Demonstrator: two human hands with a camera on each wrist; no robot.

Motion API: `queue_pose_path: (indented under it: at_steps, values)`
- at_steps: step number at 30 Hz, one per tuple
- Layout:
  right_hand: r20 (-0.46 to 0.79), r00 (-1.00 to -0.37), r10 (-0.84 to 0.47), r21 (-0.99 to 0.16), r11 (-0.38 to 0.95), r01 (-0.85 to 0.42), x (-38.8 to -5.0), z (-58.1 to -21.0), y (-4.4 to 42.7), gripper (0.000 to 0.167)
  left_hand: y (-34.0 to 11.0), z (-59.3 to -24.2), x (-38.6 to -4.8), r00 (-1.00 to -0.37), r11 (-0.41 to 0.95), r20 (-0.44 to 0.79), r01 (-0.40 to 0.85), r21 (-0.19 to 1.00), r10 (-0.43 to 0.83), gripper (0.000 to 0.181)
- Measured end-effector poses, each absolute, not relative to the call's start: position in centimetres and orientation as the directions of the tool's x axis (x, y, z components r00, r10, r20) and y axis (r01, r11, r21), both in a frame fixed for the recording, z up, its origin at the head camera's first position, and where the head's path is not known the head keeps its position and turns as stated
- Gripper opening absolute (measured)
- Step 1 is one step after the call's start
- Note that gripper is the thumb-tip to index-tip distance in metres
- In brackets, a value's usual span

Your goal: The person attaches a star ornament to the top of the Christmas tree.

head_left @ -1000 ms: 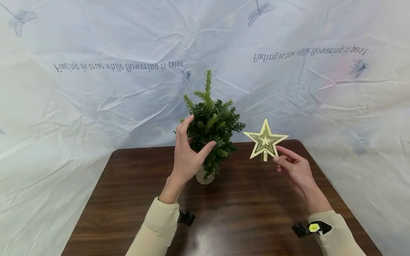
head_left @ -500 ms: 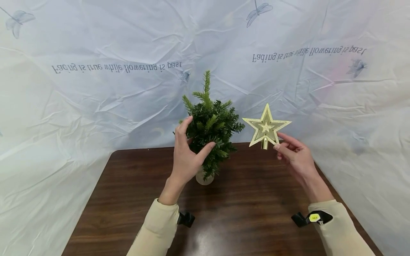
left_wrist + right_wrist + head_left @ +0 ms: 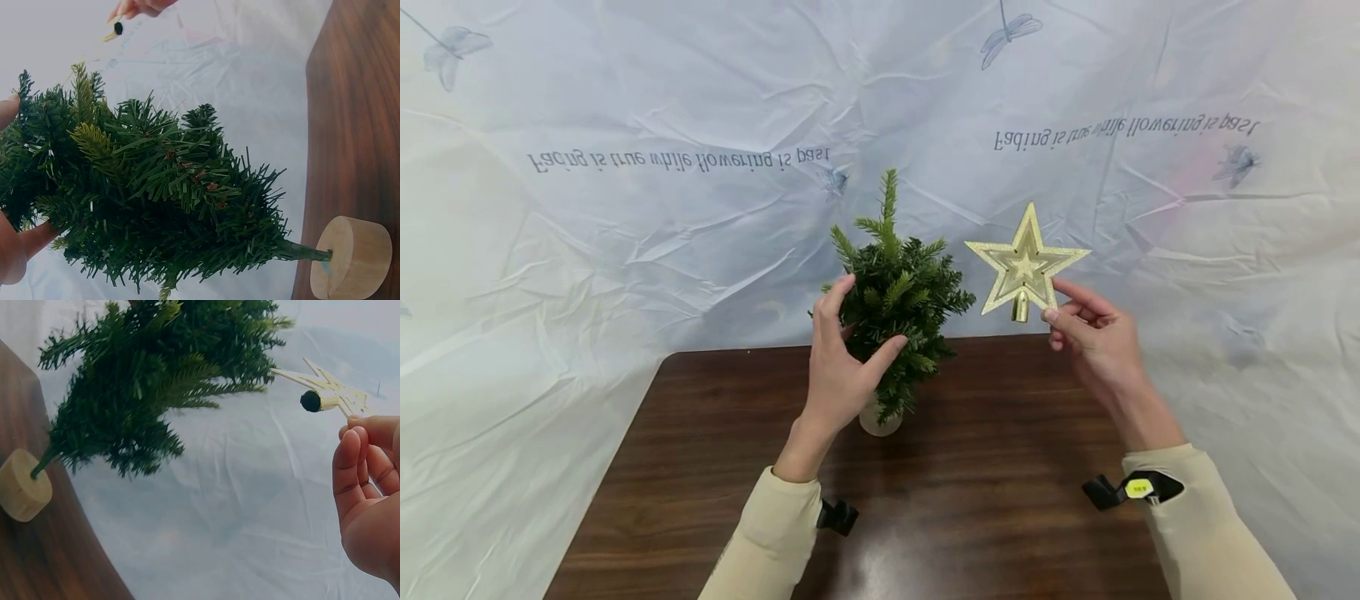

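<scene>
Upright gold star (image 3: 1025,267) in right hand (image 3: 1105,346), beside upright green tree (image 3: 910,287)

Backdrop sheet (image 3: 700,221): “Fading is true while flowering…”

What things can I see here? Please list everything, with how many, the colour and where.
tree: 1, green, upright near the table's far edge
round base: 1, pale wood, under the tree
star: 1, gold, right of the tree, held up
table: 1, dark brown, beneath everything
backdrop: 1, whitish blue, behind the table
lettering: 2 lines, grey, across the backdrop
straps: 2, black, one per wrist
yellow label: 1, yellow, on the right strap
sleeves: 2, cream, on both forearms
left hand: 1, bare, curved about the foliage
right hand: 1, bare, pinching the star
</scene>
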State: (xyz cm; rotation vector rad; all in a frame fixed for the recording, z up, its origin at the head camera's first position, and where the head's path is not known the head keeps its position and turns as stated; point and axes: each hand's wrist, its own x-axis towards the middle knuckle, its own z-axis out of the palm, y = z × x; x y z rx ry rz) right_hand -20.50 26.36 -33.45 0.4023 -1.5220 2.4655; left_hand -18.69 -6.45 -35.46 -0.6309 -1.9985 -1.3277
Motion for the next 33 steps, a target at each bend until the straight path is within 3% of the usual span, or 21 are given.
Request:
queue_pose_path:
  at_steps: [33]
  values:
    - [0.46,-0.888,0.027,-0.794,-0.435,-0.425,-23.2,-25.6,21.1,0.043,-6.5,-35.4,-18.6,-0.666,0.401,0.744,0.696,0.596,0.05,0.094]
